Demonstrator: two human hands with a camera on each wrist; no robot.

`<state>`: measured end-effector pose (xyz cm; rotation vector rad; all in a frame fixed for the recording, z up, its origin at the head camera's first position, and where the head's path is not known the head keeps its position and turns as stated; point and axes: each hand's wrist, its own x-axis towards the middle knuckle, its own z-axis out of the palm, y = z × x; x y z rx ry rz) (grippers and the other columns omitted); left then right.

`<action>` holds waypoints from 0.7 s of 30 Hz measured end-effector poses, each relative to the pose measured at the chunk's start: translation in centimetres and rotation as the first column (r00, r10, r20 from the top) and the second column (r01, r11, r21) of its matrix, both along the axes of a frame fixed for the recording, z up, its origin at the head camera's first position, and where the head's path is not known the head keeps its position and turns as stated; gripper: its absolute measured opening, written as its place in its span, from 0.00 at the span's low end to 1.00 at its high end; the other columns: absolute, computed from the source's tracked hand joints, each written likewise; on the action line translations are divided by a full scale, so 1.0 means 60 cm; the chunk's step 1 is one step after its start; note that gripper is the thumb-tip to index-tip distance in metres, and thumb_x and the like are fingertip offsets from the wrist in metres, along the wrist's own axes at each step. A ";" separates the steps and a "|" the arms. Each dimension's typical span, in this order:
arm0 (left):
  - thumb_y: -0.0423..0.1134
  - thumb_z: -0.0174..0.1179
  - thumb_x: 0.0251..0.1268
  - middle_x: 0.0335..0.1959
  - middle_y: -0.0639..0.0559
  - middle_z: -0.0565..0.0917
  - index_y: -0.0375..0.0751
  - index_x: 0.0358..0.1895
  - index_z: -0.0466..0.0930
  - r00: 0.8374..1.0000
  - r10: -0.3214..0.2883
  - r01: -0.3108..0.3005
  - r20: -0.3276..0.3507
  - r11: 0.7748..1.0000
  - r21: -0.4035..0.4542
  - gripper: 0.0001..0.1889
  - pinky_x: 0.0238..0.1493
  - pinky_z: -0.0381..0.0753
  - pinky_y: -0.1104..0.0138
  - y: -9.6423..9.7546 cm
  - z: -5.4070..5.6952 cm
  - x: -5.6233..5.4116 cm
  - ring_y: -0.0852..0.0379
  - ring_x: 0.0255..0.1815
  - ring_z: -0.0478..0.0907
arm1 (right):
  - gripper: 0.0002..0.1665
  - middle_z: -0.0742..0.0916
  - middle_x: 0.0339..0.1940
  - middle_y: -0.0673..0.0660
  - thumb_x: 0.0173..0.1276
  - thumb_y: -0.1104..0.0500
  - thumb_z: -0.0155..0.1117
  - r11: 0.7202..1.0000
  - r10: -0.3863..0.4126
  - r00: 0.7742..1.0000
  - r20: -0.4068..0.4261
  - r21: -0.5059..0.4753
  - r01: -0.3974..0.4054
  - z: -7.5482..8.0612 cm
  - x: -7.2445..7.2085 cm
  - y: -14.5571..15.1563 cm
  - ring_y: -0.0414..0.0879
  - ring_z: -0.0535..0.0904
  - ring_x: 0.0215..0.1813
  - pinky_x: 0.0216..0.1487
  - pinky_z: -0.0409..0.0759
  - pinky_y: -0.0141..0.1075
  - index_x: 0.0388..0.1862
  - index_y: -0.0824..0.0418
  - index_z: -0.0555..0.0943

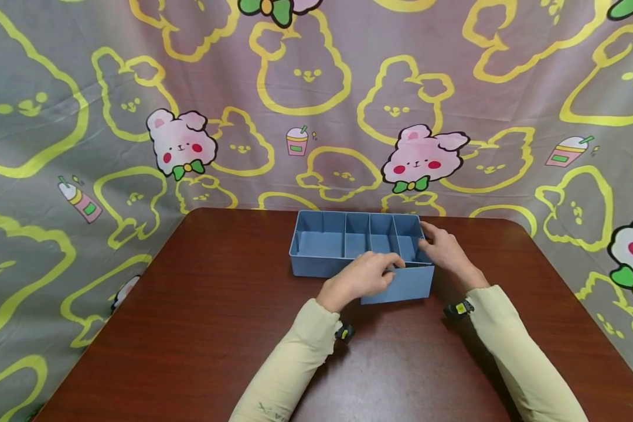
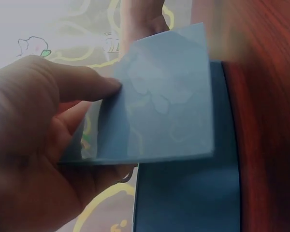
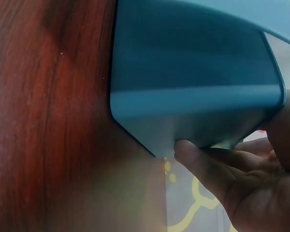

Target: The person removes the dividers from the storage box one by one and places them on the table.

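Note:
A blue plastic organizer box (image 1: 316,267) with upright dividers stands on the table, one wide compartment at its left and narrower ones to the right. My left hand (image 1: 360,278) pinches a thin, lighter blue plastic panel (image 1: 398,286) in front of the box's right part. In the left wrist view the thumb (image 2: 94,84) lies on the panel's face, with other fingers behind it. At the box's right end, my right hand (image 1: 445,251) grips the end wall. A fingertip (image 3: 186,151) presses the wall's outside in the right wrist view, while part of the hand reaches the rim.
The brown wooden table (image 1: 200,328) extends around the box on all sides. Behind and beside it hangs a grey curtain (image 1: 232,76) printed with yellow bear and bunny outlines. Dark wrist straps (image 1: 458,309) sit at both pale sleeves.

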<state>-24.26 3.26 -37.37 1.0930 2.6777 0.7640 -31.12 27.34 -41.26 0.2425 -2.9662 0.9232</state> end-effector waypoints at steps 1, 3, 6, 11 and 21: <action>0.37 0.51 0.75 0.52 0.52 0.84 0.50 0.62 0.76 1.000 -0.002 0.002 0.007 1.000 -0.016 0.17 0.29 0.70 0.74 0.001 0.000 0.000 0.63 0.16 0.67 | 0.36 0.72 0.70 0.73 0.75 0.58 0.50 1.000 -0.003 1.000 -0.003 0.001 0.003 0.000 0.000 0.000 0.60 0.80 0.50 0.40 0.75 0.42 0.77 0.67 0.56; 0.37 0.51 0.75 0.54 0.52 0.84 0.50 0.62 0.77 1.000 -0.008 0.008 0.013 0.999 -0.044 0.16 0.34 0.71 0.73 0.002 -0.001 0.000 0.64 0.21 0.70 | 0.36 0.72 0.69 0.73 0.75 0.58 0.50 1.000 -0.006 1.000 -0.005 0.002 0.006 0.000 0.000 -0.001 0.62 0.80 0.53 0.42 0.76 0.44 0.77 0.67 0.56; 0.37 0.51 0.75 0.55 0.53 0.83 0.49 0.62 0.77 1.000 -0.022 0.023 0.015 0.996 -0.082 0.16 0.36 0.72 0.73 0.004 -0.004 0.001 0.63 0.23 0.71 | 0.35 0.72 0.70 0.73 0.75 0.58 0.50 1.000 -0.004 1.000 -0.007 0.004 0.004 0.000 0.000 -0.002 0.61 0.79 0.55 0.42 0.75 0.43 0.77 0.67 0.56; 0.37 0.51 0.75 0.53 0.55 0.83 0.51 0.60 0.78 0.999 -0.051 0.050 0.001 0.991 -0.128 0.16 0.41 0.73 0.74 0.010 -0.012 0.001 0.64 0.33 0.73 | 0.36 0.71 0.70 0.73 0.74 0.58 0.50 1.000 -0.004 1.000 -0.006 0.005 0.004 -0.002 0.000 -0.001 0.58 0.78 0.48 0.35 0.72 0.38 0.77 0.67 0.56; 0.35 0.50 0.73 0.53 0.56 0.82 0.50 0.59 0.79 0.996 -0.064 0.074 0.057 0.981 -0.180 0.16 0.36 0.72 0.74 0.014 -0.021 0.002 0.64 0.33 0.74 | 0.36 0.69 0.72 0.73 0.74 0.58 0.48 1.000 -0.001 1.000 -0.013 0.002 0.001 -0.004 0.000 0.001 0.60 0.78 0.54 0.37 0.73 0.41 0.77 0.67 0.55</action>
